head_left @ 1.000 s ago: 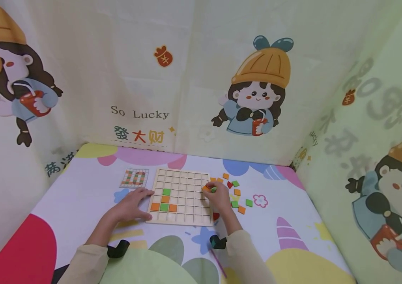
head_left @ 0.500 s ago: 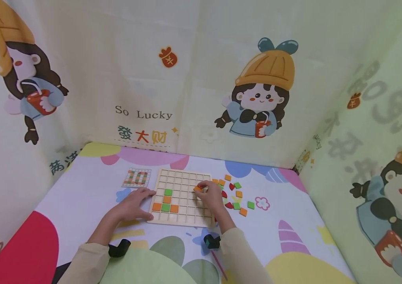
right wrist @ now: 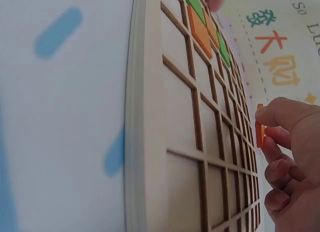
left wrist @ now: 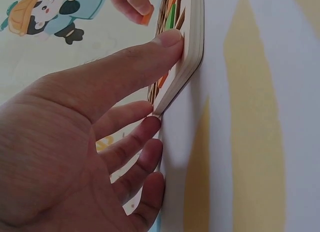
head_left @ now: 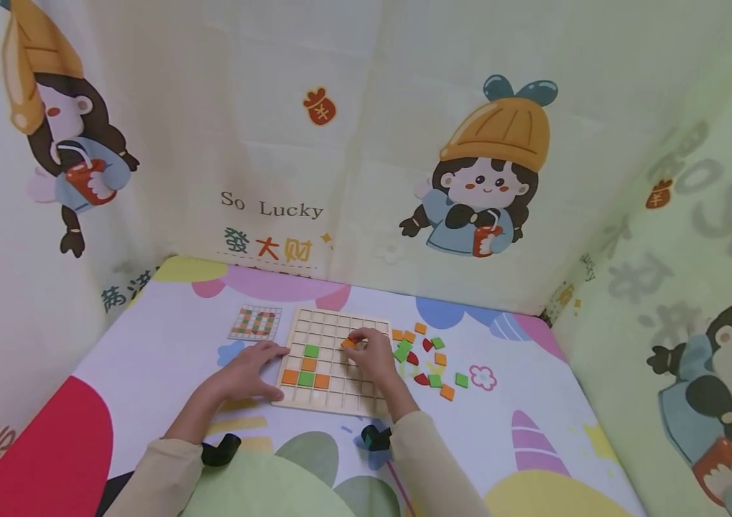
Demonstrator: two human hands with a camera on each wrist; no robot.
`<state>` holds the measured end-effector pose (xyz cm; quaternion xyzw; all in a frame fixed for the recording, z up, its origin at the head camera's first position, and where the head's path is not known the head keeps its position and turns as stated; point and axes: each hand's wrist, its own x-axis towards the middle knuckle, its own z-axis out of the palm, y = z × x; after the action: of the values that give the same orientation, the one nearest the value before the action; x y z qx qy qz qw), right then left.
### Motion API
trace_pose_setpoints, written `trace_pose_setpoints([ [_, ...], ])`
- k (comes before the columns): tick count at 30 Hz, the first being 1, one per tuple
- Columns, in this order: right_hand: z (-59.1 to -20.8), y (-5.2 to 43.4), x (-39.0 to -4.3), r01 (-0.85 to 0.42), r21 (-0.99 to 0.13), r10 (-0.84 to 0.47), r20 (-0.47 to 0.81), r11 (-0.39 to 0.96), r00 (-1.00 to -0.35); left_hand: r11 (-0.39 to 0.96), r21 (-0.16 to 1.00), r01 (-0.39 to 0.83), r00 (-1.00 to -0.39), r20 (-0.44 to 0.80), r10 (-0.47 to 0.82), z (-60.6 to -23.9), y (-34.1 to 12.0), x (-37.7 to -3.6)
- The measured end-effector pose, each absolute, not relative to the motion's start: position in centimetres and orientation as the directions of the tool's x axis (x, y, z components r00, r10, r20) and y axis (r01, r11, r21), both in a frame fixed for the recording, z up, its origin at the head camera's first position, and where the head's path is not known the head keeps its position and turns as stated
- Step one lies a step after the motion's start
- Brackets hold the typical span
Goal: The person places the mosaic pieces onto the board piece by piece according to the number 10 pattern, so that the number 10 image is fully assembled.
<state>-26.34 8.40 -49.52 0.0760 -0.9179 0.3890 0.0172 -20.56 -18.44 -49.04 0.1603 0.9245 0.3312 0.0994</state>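
A wooden grid board [head_left: 323, 324] lies on the table, with several green and orange tiles [head_left: 307, 378] set in its left cells. Above the board's middle, my right hand [head_left: 375, 359] pinches an orange square tile [head_left: 348, 344] between thumb and fingers. The right wrist view shows that orange tile [right wrist: 259, 127] held edge-on, apart from the grid. My left hand [head_left: 244, 373] rests at the board's left edge, thumb and fingers spread. In the left wrist view its thumb [left wrist: 145, 57] lies on the board's border, while the other fingers bend loosely beside the side.
Loose orange, green and red tiles [head_left: 434, 380] are scattered right of the board. A printed pattern card [head_left: 256, 322] lies behind the left hand. Black wrist devices [head_left: 222, 450] sit at both sleeves. Printed cloth walls [head_left: 366, 158] enclose the table's back and sides.
My right hand has moved left over the board from its right edge, carrying the orange tile. A green piece seen by that hand earlier is now among the loose tiles. The left hand stays put.
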Motion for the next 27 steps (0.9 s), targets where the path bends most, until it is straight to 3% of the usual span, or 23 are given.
trace_pose_setpoints([
  [27,-49.7,5.4,-26.7,-0.146,-0.725,-0.176,0.035,0.673,-0.984,0.749,0.629,0.207,-0.934,-0.102,0.343,-49.0,-18.2,-20.6],
])
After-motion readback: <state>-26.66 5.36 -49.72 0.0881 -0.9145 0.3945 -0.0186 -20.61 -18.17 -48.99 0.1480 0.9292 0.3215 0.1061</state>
